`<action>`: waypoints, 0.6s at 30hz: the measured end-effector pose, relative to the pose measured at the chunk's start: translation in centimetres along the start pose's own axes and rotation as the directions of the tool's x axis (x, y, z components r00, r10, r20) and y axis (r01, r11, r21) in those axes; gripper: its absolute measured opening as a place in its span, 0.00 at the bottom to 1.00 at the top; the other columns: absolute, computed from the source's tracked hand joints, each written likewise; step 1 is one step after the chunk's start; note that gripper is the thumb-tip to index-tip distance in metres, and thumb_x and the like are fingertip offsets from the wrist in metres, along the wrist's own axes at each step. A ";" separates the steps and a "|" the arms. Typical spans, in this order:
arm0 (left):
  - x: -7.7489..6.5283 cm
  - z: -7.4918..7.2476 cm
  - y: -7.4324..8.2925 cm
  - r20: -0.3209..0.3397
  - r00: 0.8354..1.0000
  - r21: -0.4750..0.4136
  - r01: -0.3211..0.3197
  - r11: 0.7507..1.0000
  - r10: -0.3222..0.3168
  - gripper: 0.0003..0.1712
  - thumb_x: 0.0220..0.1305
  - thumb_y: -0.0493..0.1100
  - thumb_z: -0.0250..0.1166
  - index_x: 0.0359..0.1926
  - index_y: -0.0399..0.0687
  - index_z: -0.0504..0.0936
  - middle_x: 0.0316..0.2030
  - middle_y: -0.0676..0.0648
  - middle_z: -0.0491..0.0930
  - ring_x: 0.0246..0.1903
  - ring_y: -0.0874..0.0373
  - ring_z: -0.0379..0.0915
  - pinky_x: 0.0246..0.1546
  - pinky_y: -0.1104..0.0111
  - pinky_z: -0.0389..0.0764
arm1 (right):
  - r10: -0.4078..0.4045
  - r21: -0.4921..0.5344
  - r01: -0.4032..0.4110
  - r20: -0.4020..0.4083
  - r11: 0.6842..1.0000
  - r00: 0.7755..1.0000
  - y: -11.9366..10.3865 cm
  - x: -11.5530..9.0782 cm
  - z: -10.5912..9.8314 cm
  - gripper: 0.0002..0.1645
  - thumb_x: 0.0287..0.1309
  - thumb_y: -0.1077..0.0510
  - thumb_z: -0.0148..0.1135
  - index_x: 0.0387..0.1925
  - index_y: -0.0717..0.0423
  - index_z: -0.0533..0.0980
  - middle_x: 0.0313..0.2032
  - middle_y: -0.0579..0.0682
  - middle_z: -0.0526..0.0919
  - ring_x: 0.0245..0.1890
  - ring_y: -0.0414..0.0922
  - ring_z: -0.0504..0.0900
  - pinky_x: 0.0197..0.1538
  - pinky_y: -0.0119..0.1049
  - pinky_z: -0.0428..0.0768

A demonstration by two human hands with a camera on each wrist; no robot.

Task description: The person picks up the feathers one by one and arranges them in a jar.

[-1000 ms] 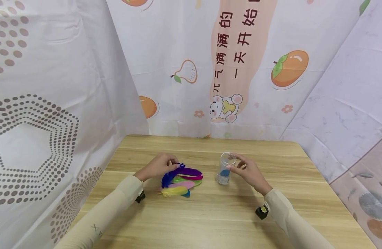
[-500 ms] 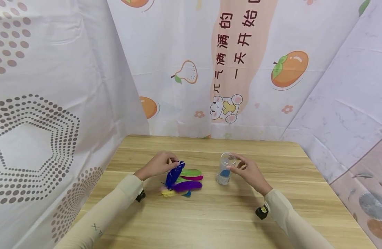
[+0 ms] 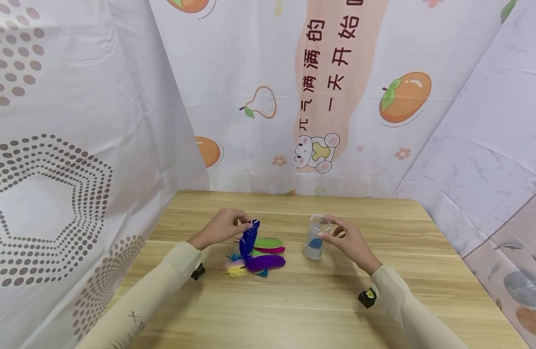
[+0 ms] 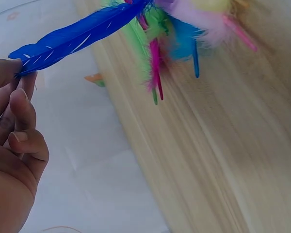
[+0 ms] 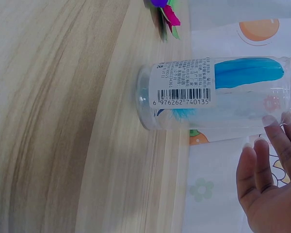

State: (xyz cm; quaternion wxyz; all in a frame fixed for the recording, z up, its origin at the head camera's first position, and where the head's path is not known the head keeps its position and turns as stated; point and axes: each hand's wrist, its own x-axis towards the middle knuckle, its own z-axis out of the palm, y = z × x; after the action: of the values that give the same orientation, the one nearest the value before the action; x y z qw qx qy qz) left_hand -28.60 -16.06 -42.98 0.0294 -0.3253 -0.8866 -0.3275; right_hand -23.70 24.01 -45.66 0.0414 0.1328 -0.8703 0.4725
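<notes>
My left hand [image 3: 222, 226] pinches the tip of a dark blue feather [image 3: 249, 238], which stands almost upright over a small pile. In the left wrist view the blue feather [image 4: 82, 39] slants between the fingertips and the other quills. Below it lie a purple feather [image 3: 266, 262], a green feather [image 3: 269, 243], and magenta, pink, yellow and light blue ones. Around the rim of a clear jar [image 3: 312, 253] on the table, my right hand [image 3: 352, 245] curls its thumb and fingers. Inside the jar is a light blue feather [image 5: 250, 72]; a barcode label [image 5: 183, 85] covers its lower part.
The wooden table [image 3: 285, 310] ends at a printed cloth [image 3: 259, 145] hanging behind it. More cloth hangs on the left and right sides. A small black device [image 3: 366, 298] is worn at my right wrist, another [image 3: 198, 272] at my left.
My left hand has risen slightly with the dark blue feather, turning it upright. The purple feather has shifted toward the front of the pile. My right hand and the jar stay in place.
</notes>
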 end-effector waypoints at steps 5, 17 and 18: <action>0.2 -0.2 0.3 -0.020 1.000 -0.002 -0.009 1.000 0.009 0.04 0.70 0.42 0.69 0.40 0.49 0.89 0.31 0.56 0.86 0.22 0.63 0.74 0.24 0.68 0.77 | -0.003 0.003 0.003 0.002 1.000 1.000 0.0 0.0 0.0 0.37 0.58 0.36 0.73 0.67 0.37 0.75 0.60 0.45 0.80 0.42 0.50 0.80 0.37 0.43 0.81; 1.1 -0.6 0.5 -0.046 0.998 0.023 -0.037 0.999 0.038 0.03 0.72 0.44 0.67 0.41 0.53 0.87 0.31 0.59 0.84 0.21 0.64 0.73 0.24 0.68 0.77 | -0.002 0.009 0.002 0.011 1.000 1.000 -0.1 -0.1 -0.1 0.38 0.58 0.35 0.73 0.68 0.37 0.75 0.61 0.45 0.79 0.43 0.50 0.79 0.37 0.44 0.81; 1.1 -0.7 0.6 -0.047 0.998 0.021 -0.040 0.999 0.041 0.03 0.72 0.44 0.67 0.41 0.53 0.87 0.31 0.59 0.84 0.21 0.64 0.73 0.24 0.68 0.77 | 0.001 0.006 -0.001 0.012 1.000 1.000 -0.1 -0.1 -0.1 0.38 0.58 0.35 0.73 0.68 0.37 0.74 0.61 0.45 0.79 0.43 0.50 0.79 0.37 0.44 0.81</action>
State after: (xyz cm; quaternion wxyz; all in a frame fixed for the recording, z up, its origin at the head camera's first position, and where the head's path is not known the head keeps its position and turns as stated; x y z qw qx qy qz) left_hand -29.24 -15.48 -41.78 0.0606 -0.3350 -0.8821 -0.3255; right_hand -23.62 24.03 -45.54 0.0356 0.1354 -0.8691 0.4745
